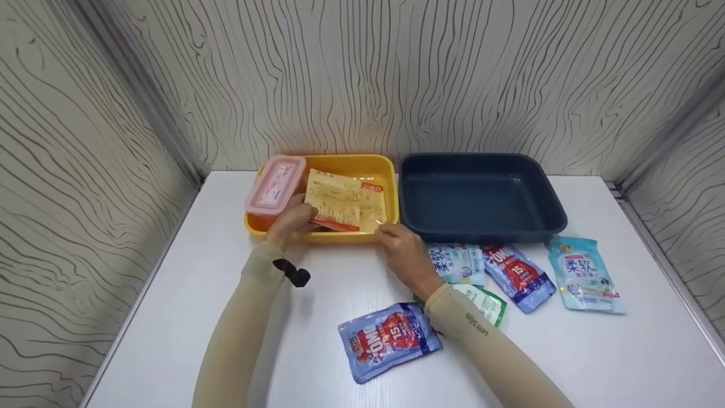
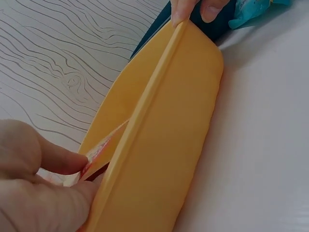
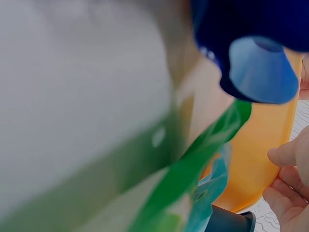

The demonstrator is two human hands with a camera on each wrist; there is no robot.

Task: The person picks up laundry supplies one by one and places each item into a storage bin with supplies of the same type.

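Note:
A yellow plastic bin (image 1: 345, 238) stands at the back of the table with two beige packets inside. My left hand (image 1: 291, 221) reaches over its front rim and pinches the lower left edge of the front packet (image 1: 334, 195) between thumb and fingers (image 2: 63, 159). The other beige packet (image 1: 372, 198) lies partly hidden behind it to the right. At the bin's front right corner, my right hand (image 1: 405, 255) grips the rim, thumb on the outer wall in the right wrist view. A pink-lidded box (image 1: 276, 184) sits tilted in the bin's left end, beside my left hand.
A dark blue bin (image 1: 481, 235) adjoins on the right. In front of it lie two light blue pouches (image 1: 586, 277), a purple-blue pouch (image 1: 518, 275) and a green-edged pouch (image 1: 484, 303) partly under my right forearm. Another purple-blue pouch (image 1: 388, 340) lies nearer. Patterned walls (image 1: 362, 73) enclose the table.

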